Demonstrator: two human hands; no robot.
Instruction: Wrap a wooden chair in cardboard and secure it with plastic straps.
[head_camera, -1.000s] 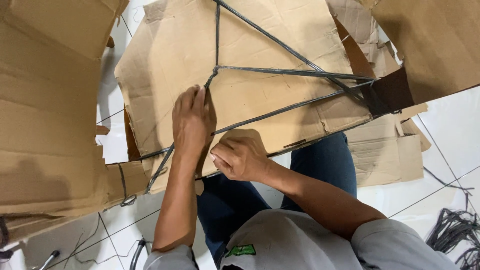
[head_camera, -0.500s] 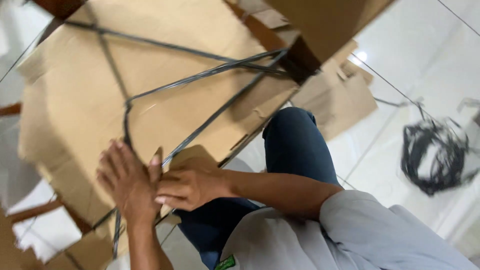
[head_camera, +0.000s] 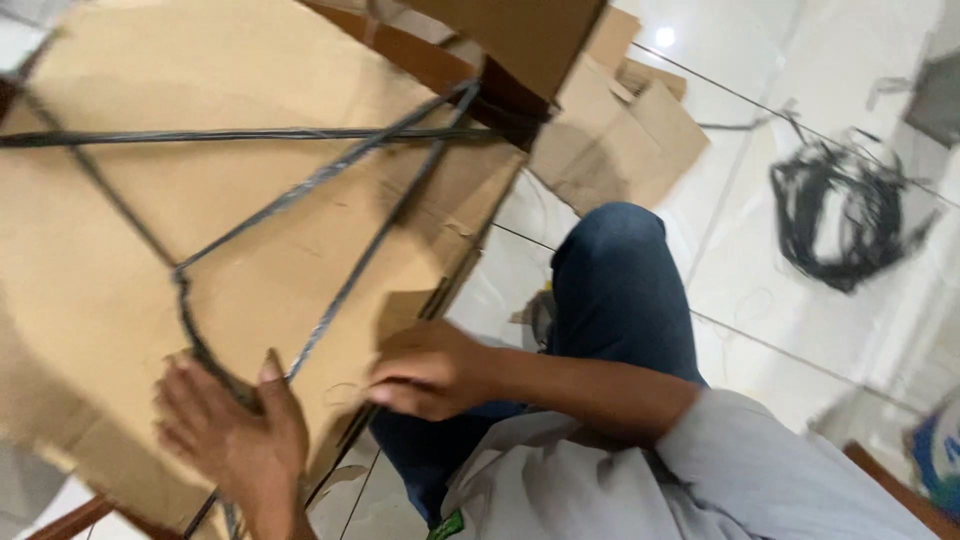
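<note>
Lower left of frame: left hand lay flat, fingers spread, pinning the black strap against the flattened cardboard bundle.
Centre: right hand pinched the bundle's edge, steadying it.

I see a flattened brown cardboard bundle tied with dark straps; more flattened brown cartons lie on the floor behind.

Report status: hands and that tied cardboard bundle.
Left hand flat on cardboard bundle, at the black cord. Right hand at bundle's edge, grip unclear. Nothing blocking.
</note>
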